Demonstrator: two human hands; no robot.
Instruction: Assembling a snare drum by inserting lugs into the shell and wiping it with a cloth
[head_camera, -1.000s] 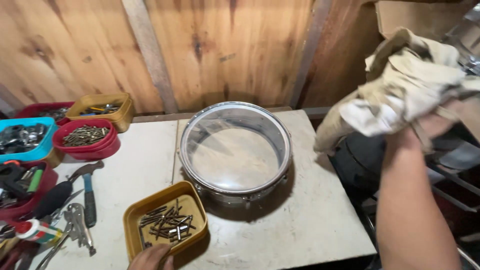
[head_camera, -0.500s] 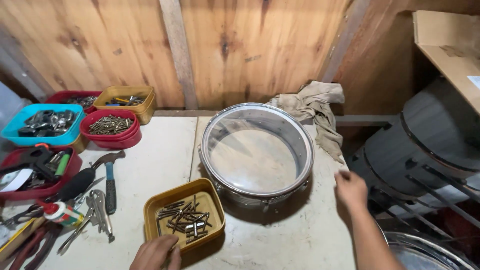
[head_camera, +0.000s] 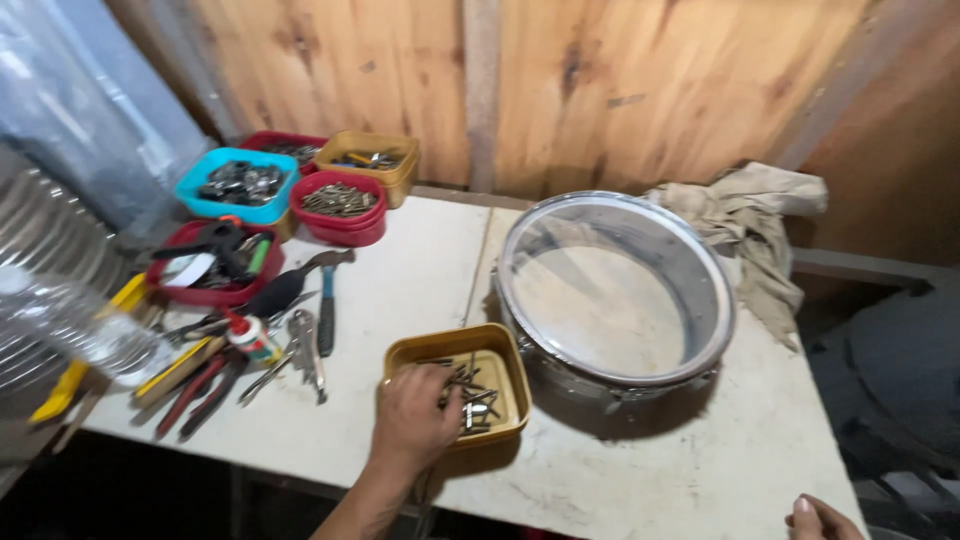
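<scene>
Small white red-capped glue bottle (head_camera: 248, 337) among tools.

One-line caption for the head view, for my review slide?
Left hand reaches into a yellow tray of screws beside a snare drum on a white workbench.

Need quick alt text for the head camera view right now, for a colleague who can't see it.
The person's left hand reaches into a mustard-yellow tray of small metal screws on a white workbench, beside a drum with a clear head. A beige rag lies behind the drum, hand tools and parts bins sit left, and the right hand shows at the bottom edge.
</scene>
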